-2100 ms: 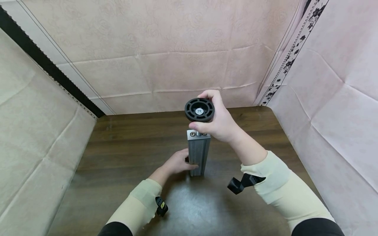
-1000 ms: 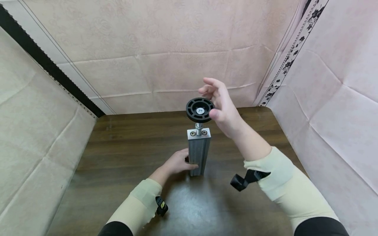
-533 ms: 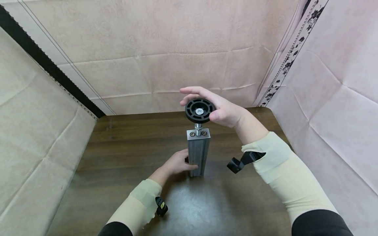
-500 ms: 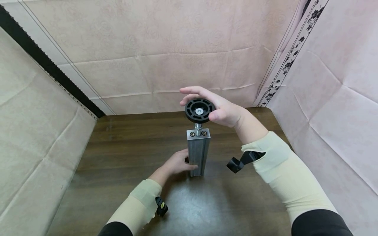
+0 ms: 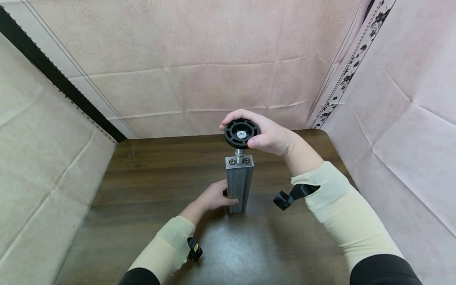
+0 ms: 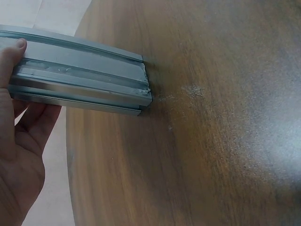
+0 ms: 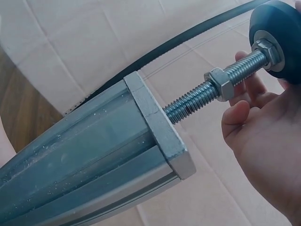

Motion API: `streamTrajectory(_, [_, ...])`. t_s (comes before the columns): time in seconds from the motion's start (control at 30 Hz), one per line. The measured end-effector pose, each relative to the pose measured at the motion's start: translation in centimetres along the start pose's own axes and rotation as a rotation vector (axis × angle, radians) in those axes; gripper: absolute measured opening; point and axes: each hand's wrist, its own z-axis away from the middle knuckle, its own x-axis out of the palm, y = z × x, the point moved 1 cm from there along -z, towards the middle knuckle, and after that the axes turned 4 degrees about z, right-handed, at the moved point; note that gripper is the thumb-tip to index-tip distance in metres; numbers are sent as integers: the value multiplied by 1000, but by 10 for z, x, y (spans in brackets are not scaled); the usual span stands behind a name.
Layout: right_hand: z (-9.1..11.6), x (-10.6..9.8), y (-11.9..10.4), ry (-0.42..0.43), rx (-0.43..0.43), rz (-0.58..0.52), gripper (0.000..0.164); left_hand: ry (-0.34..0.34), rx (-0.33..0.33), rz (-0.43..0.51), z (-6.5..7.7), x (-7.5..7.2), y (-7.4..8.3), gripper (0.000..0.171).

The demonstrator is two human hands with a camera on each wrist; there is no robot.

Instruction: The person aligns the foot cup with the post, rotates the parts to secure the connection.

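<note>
An aluminium extrusion profile (image 5: 239, 186) stands upright on the table, with an end plate (image 7: 162, 125) and two screws on top. A threaded rod (image 7: 190, 102) with a hex nut (image 7: 219, 84) rises from that plate. It carries a round black levelling foot (image 5: 242, 133). My left hand (image 5: 213, 196) grips the profile low down, thumb across its near face; in the left wrist view the profile's lower end shows beyond the thumb. My right hand (image 5: 272, 136) is curled round the levelling foot, fingers at its far side and thumb at its near right edge.
The brown wood-grain table (image 5: 153, 182) lies under both hands. Pale cloth (image 5: 213, 59) hangs behind it and on both sides. Whitish dust marks (image 6: 193, 90) lie on the table near the profile's lower end.
My right hand let go of the levelling foot, drew back to the right with fingers spread, came back over it, and its fingers have now closed in round the rim. The left hand stays put.
</note>
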Motion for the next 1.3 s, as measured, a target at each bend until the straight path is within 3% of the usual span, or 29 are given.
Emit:
streamTrajectory(0.73, [8,19,1,230,63,-23,65,21,61,20,-1,0,-2,53])
streamTrajectory(1.0, [12,26,2,316,37,-21,67,18,64,16,0,1,-1,53])
streamTrajectory(1.1, [11,32,2,383,35,4,68,14,58,17,0,1,-1,52])
streamTrajectory(1.3, [10,47,5,593,45,99,78,26,67,21,0,0,0,50])
